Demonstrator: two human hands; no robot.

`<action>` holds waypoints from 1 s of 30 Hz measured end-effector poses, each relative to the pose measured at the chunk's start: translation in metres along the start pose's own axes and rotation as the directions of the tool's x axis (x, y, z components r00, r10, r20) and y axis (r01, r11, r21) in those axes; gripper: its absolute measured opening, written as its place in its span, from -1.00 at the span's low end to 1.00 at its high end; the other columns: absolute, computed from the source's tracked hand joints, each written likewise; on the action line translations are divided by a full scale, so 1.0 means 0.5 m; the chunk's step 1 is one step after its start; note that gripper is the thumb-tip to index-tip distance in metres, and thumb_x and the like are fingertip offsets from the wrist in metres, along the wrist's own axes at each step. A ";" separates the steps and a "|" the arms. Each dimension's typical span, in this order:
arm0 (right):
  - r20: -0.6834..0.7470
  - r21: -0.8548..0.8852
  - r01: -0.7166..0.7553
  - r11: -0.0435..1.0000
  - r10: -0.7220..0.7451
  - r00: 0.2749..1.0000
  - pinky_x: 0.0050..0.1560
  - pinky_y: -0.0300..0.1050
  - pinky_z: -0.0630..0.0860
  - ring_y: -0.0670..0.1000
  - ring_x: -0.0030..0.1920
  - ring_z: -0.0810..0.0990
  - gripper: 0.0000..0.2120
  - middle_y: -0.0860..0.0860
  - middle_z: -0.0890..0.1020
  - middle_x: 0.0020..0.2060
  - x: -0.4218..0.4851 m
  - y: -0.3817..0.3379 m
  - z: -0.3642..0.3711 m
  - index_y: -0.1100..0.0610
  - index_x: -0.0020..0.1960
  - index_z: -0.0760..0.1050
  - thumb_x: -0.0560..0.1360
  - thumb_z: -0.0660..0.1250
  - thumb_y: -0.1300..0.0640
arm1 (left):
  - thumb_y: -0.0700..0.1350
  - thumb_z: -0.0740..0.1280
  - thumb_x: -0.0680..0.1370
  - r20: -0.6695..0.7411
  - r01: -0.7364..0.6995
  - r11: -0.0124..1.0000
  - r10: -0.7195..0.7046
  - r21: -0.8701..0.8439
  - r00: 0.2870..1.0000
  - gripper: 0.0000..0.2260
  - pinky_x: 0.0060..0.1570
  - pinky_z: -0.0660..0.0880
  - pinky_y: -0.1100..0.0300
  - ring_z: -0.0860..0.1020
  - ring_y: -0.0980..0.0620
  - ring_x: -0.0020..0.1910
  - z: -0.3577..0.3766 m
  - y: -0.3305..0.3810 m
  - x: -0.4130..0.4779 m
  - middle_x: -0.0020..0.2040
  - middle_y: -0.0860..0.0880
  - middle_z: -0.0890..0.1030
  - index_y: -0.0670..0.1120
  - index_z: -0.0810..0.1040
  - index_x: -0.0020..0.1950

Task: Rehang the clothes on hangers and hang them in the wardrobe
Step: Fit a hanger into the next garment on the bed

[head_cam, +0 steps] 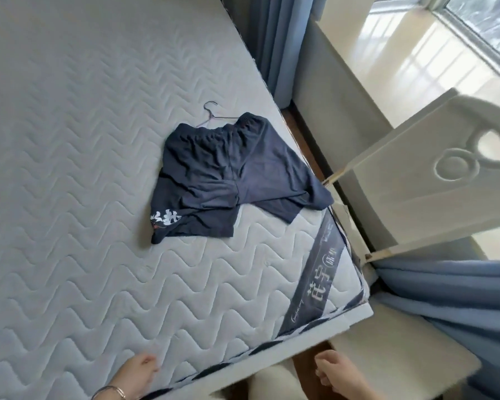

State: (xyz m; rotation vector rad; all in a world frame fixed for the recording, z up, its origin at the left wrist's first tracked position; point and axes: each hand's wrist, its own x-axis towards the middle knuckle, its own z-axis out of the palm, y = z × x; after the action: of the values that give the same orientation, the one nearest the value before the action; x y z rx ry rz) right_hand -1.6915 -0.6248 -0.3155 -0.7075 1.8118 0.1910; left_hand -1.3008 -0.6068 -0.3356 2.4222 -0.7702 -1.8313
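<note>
While both hands sit low at the near edge of the bed, a pair of dark navy shorts (223, 174) lies spread flat on the quilted grey mattress (70, 168), close to its right edge and about midway along it. The waistband points toward the far end and the legs toward the near corner; one leg carries white printed characters, and the other reaches almost to the right edge. A thin wire hanger (213, 116) lies partly under the waistband, with its hook and one shoulder showing on the far side.

The left hand (137, 372) hovers over the mattress's near edge, fingers loosely curled and holding nothing, with a bracelet (117, 391) on the wrist. The right hand (334, 370) is well apart from it, past the near right corner over a cream cushioned seat (393, 353), also loosely curled and empty.

A dark label band (315, 272) crosses the near right corner of the mattress. Beside the bed are a cream chair back (433, 174), blue curtains (459, 290) and a window (482, 21).
</note>
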 end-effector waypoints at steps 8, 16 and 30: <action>-0.042 -0.118 0.221 0.968 -0.227 0.973 -0.32 -0.20 0.39 0.04 -0.24 0.55 -0.75 0.09 0.60 -0.19 0.230 -0.367 -0.221 0.24 0.16 0.50 0.55 0.16 0.25 | -0.22 0.22 0.56 -0.218 -0.170 0.983 0.180 0.064 0.959 -0.79 0.09 0.36 0.20 0.53 -0.08 0.12 -0.017 0.389 0.170 0.12 -0.16 0.60 -0.21 0.55 0.15; -0.085 -0.140 0.444 0.885 -0.458 0.885 0.05 -0.01 0.54 0.18 -0.01 0.63 -0.83 0.08 0.65 -0.21 0.453 -0.783 -0.239 0.14 -0.09 0.58 0.47 0.21 0.22 | -0.21 0.23 0.55 -0.407 -0.374 0.916 0.400 0.145 0.822 -0.64 0.36 0.22 0.11 0.34 -0.12 0.37 -0.068 0.668 0.470 0.38 -0.17 0.39 -0.21 0.38 0.35; -0.080 -0.576 0.674 0.462 -0.852 0.517 0.36 0.01 0.22 0.15 0.38 0.29 -0.53 0.10 0.32 0.39 0.770 -1.381 -0.067 0.14 0.44 0.19 0.57 0.14 0.04 | 0.01 0.09 0.45 -0.483 -0.198 0.666 0.684 0.719 0.547 -0.53 0.30 0.12 -0.09 0.26 -0.12 0.38 -0.076 0.688 0.793 0.31 -0.27 0.45 -0.11 0.32 0.33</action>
State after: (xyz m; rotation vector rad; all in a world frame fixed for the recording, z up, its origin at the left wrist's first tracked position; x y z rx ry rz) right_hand -1.4124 -1.3403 -0.5073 -2.0098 1.5650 -0.1428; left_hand -1.3177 -1.0727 -0.5799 2.4919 -1.8262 -0.3111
